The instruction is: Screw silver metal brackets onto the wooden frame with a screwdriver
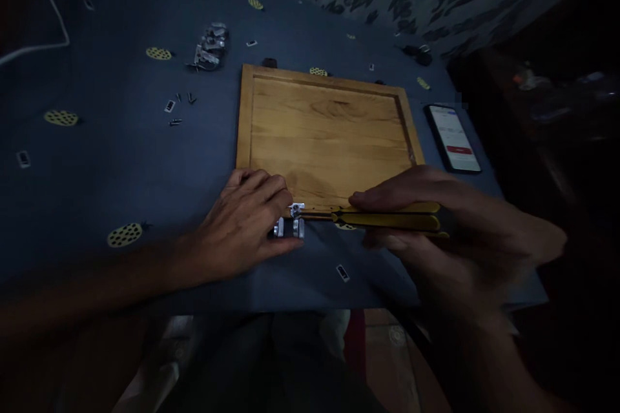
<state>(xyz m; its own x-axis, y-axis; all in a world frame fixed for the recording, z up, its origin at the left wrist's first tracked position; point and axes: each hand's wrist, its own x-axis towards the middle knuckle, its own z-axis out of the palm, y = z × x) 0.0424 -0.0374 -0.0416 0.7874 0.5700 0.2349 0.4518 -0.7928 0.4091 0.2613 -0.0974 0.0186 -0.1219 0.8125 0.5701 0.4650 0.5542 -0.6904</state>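
Observation:
A framed wooden panel (324,135) lies flat on the blue patterned cloth. At its near edge, my left hand (245,222) is closed on a shiny metal cabinet hinge (298,227), fingers over the panel and thumb below the hinge. Between the thumb and fingers of my right hand (469,232) is a screwdriver (392,219) with a yellow and black handle. Its shaft points left, held nearly level, and the tip is at the hinge. Whether the tip sits in a screw is too small to tell.
Several loose screws (175,122) lie left of the panel. Behind them rests a clear bag of metal hinges (212,46). A phone with a lit screen (455,139) is at the right, a black object (419,54) behind it. A white cable (57,10) runs along the far left.

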